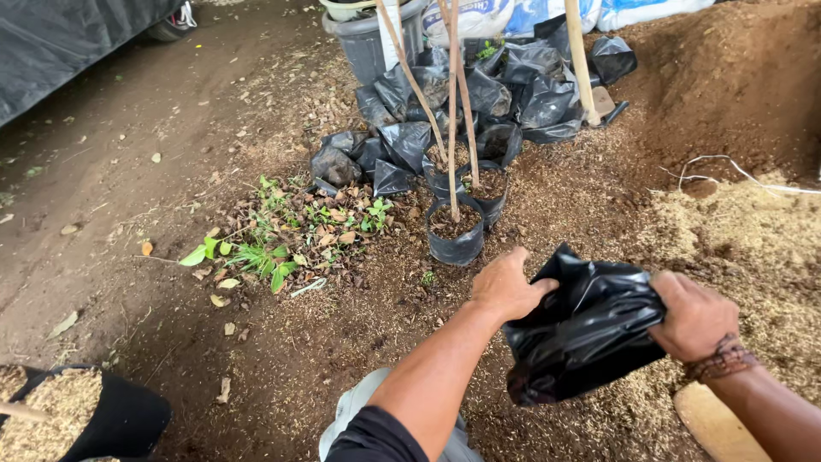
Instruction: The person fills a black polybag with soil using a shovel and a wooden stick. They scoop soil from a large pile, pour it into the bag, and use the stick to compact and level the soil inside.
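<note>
Two hands are gripping a black bag (pixel 581 334) at lower right: left hand (pixel 506 287) closed on its left rim, right hand (pixel 693 315) clenched on the right. Pulling the rims evenly apart should be keeping the mouth wide. Potted saplings (pixel 455 231) are standing above.

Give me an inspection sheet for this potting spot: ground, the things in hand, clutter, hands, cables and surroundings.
Surface: bare brown soil ground, pale husk litter at right.
Job's things: crumpled black plastic planting bag, held off the ground between both hands.
Clutter: filled black bags with thin stems; heap of empty black bags; dry leaves and green weeds.
Hands: left hand grips the bag's left edge; right hand grips its right edge.
Cables: thin white cord on the soil mound.
Surroundings: grey plastic bucket; black sack of husk at lower left.
</note>
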